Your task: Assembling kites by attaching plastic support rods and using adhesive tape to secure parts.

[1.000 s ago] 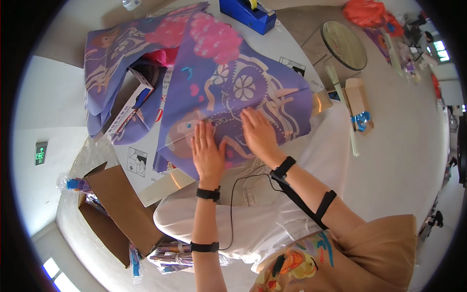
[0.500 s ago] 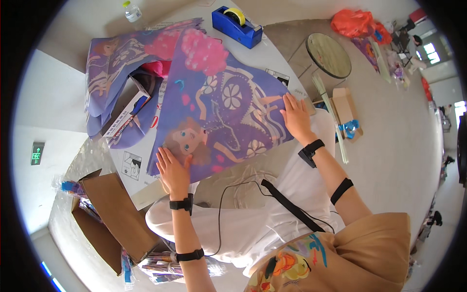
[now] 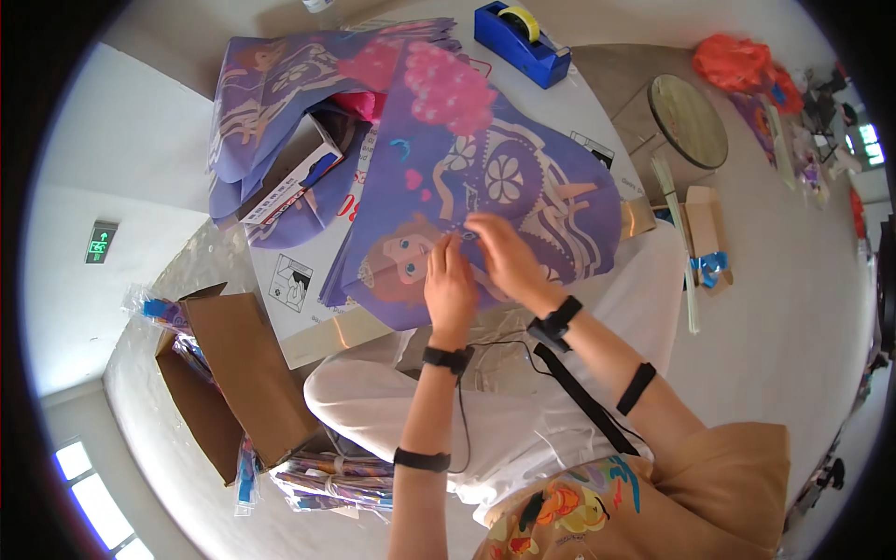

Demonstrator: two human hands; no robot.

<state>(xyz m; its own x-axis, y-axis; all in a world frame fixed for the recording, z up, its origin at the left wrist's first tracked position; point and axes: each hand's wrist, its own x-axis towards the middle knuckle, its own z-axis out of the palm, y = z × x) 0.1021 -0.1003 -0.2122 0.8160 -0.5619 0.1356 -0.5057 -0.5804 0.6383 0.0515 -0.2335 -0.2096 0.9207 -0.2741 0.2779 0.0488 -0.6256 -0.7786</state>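
A purple printed kite sheet (image 3: 439, 177) with a cartoon princess figure lies spread over a stack of similar sheets on the white table (image 3: 322, 341). My left hand (image 3: 452, 291) is over its near part, beside the printed face, fingers drawn together. Just right of it my right hand (image 3: 509, 263) has its fingers bent in towards the left fingertips. The two hands almost meet; whatever is between the fingers, if anything, is too small to make out. Further left, more folded purple sheets (image 3: 245, 117) curve around an open white-and-blue box (image 3: 291, 187).
A blue tape dispenser (image 3: 523, 47) stands at the table's far edge. Right of the table are a round stool (image 3: 689, 121), thin pale sticks (image 3: 677, 243) and a small carton (image 3: 705, 229). A brown cardboard box (image 3: 252, 373) and plastic-wrapped bundles (image 3: 336, 481) lie at lower left.
Both hands have left the sheet's near-left and right edges and come together over its near middle, fingers now bent. The view has shifted, so the table sits further right and higher.
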